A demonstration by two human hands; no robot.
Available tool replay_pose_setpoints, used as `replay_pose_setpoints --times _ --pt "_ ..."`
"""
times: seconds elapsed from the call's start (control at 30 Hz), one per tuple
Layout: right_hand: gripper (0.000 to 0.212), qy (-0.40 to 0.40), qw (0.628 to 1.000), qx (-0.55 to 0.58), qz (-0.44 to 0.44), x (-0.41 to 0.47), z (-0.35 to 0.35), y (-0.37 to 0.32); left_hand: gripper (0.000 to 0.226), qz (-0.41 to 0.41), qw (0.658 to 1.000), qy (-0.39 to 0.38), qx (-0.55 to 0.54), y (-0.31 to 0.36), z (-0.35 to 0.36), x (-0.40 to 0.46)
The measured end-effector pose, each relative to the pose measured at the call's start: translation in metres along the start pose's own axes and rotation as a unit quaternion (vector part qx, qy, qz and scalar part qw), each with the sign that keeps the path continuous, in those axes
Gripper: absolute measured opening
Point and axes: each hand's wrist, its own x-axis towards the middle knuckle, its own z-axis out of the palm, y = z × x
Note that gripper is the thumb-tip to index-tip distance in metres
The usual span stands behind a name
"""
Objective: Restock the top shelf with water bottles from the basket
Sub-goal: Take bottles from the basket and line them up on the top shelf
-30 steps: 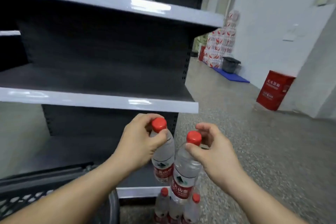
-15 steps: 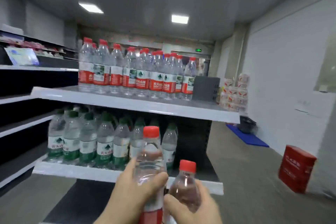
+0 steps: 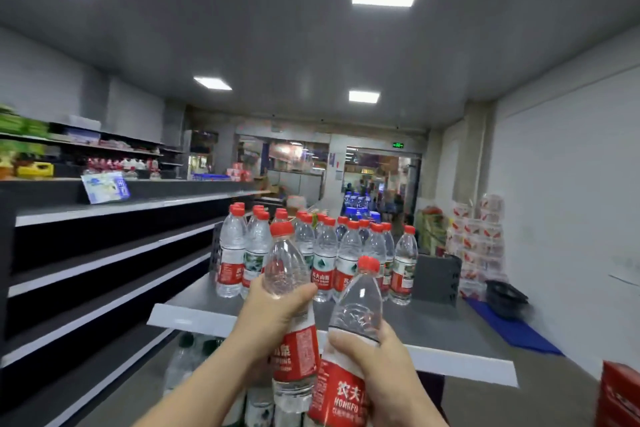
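Nearest, we note the left hand (image 3: 273, 317) wrapped around the middle of a clear plastic water bottle with a red cap and red label (image 3: 289, 291), thumb across its front, bottle upright and raised in front of the shelf edge. Just beside it, the right hand (image 3: 377, 362) grips a second clear red-capped water bottle (image 3: 353, 333) at its label, leaning slightly right; whether the two bottles touch we cannot tell. Under both forearms we see green-capped bottles (image 3: 188, 354) on a lower level, mostly hidden. Beyond the hands runs the grey top shelf with a white front edge (image 3: 450, 322); its front strip is bare, and a standing cluster of red-capped water bottles (image 3: 322, 253) fills the rear left and centre. A dark perforated panel (image 3: 438, 279) stands at the shelf's right rear. Left, long dark shelving with pale edges (image 3: 104, 263) recedes. Right, stacked red-and-white cartons (image 3: 479, 243) sit against the white wall, with a blue floor mat (image 3: 519, 331) below. Farther off, an open doorway, blurred. The basket does not show.
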Motion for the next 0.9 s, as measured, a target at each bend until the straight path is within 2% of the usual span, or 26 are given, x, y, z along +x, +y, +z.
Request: replay_pose_setpoints --times 0.07,0.13,0.2,0.27,0.37,0.43,0.53,0.6,0.7,0.9 --pt "0.055 0.014 1.0 -0.003 -0.006 0.014 0.009 -0.007 0.091 -0.01 1.0 -0.012 0.011 0.004 -0.005 0.003" --pt "0.049 0.021 0.999 -0.011 -0.022 0.026 0.013 -0.017 0.087 0.014 0.999 -0.012 0.046 0.008 -0.006 0.009" --pt "0.067 0.022 0.998 -0.032 -0.043 0.036 0.02 -0.026 0.076 0.051 0.996 -0.003 0.066 0.015 -0.006 0.016" --pt "0.09 0.046 0.994 -0.073 -0.073 0.05 0.025 -0.031 0.084 0.08 0.991 0.025 0.101 0.019 -0.005 0.029" --pt "0.095 0.072 0.983 -0.137 -0.099 0.074 0.024 -0.037 0.095 0.123 0.971 0.08 0.187 0.017 -0.003 0.051" --pt "0.106 0.083 0.981 -0.152 -0.086 0.1 0.015 -0.036 0.108 0.115 0.962 0.111 0.221 0.01 -0.002 0.072" --pt "0.097 0.075 0.98 -0.166 -0.074 0.145 -0.001 -0.026 0.102 0.089 0.96 0.139 0.225 -0.004 0.003 0.104" --pt "0.098 0.084 0.98 -0.168 -0.064 0.175 -0.009 -0.02 0.095 0.089 0.957 0.164 0.222 -0.014 0.009 0.126" --pt "0.083 0.08 0.978 -0.184 -0.062 0.217 -0.013 -0.007 0.087 0.08 0.948 0.205 0.231 -0.031 0.018 0.161" --pt "0.096 0.124 0.956 -0.255 -0.075 0.284 -0.003 0.036 0.077 0.06 0.924 0.244 0.29 -0.062 0.022 0.207"
